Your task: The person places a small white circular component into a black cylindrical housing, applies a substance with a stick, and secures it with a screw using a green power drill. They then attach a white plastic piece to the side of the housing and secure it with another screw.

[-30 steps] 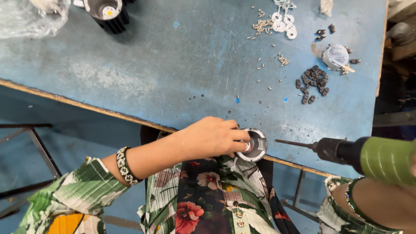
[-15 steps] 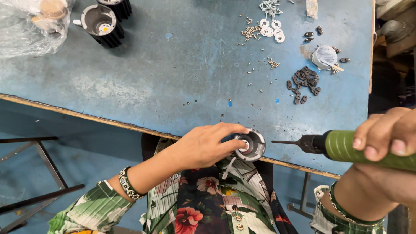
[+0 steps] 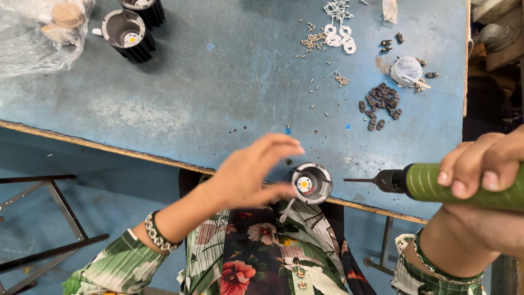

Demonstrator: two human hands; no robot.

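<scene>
Left hand [image 3: 248, 175] spread wide, fingers extended and blurred, thumb side just touching the round black lamp housing with white centre and yellow LED chip [image 3: 311, 183], which sits at the near edge of the worn blue metal table [image 3: 191, 93]. Right hand [image 3: 483, 166] wrapped tight around the green-handled electric screwdriver [image 3: 436, 186], bit horizontal, tip pointing at the housing, just beside it, not touching. Black clips pile [image 3: 379, 101] and loose small screws [image 3: 314, 41] farther back; two more black finned housings [image 3: 128, 33] top left.
</scene>
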